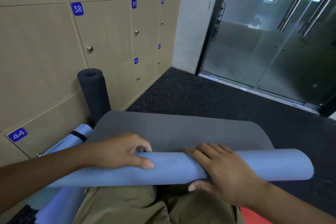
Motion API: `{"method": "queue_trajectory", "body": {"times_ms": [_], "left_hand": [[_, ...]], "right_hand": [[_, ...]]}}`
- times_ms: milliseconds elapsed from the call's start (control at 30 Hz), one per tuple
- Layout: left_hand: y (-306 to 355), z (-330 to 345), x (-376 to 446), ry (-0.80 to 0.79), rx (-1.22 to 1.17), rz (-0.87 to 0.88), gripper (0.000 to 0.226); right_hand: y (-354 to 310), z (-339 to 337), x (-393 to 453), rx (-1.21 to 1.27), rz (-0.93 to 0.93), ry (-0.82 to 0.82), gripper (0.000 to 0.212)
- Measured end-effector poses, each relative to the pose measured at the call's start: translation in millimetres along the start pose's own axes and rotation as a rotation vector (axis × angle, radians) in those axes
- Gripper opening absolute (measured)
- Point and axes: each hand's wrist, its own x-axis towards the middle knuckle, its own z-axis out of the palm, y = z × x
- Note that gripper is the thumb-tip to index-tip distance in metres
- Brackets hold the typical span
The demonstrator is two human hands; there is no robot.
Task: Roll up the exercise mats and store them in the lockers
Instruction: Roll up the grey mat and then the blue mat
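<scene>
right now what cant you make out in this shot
- Head view: left end of the blue mat roll is hidden by the left hand and forearm.
- Strapped light blue mat: lower part covered by the arm.
- Black rolled mat: base hidden behind the grey mat flap.

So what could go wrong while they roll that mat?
The left hand and right hand sit near the middle of the blue roll, so its free right end may loosen or roll crooked. The black rolled mat leaning on the lockers could topple if the unrolled grey part nudges it.
</scene>
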Motion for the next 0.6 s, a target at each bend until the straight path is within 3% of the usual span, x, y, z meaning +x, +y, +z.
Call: {"method": "queue_trajectory", "body": {"times_ms": [67,167,267,400,533,600], "left_hand": [[-4,0,4,-0.017,-0.001,-0.033,0.022],[-11,7,5,0.027,0.008,-0.093,0.041],[-17,16,2,0.243,0.066,-0.053,0.049],[-18,24,-7,0.513,0.414,0.147,0.049],[-25,33,-5,0.496,0.630,0.177,0.074],[-30,30,2,0.470,0.677,0.150,0.075]], "right_hand": [[3,11,0,0.016,0.021,0.035,0.077],[10,21,4,0.071,0.015,-0.065,0.081],[23,20,15,0.145,0.025,-0.175,0.084],[41,18,35,0.297,0.030,-0.230,0.083],[56,26,49,0.439,0.022,-0.237,0.078],[60,26,61,0.494,0.024,-0.233,0.077]]}}
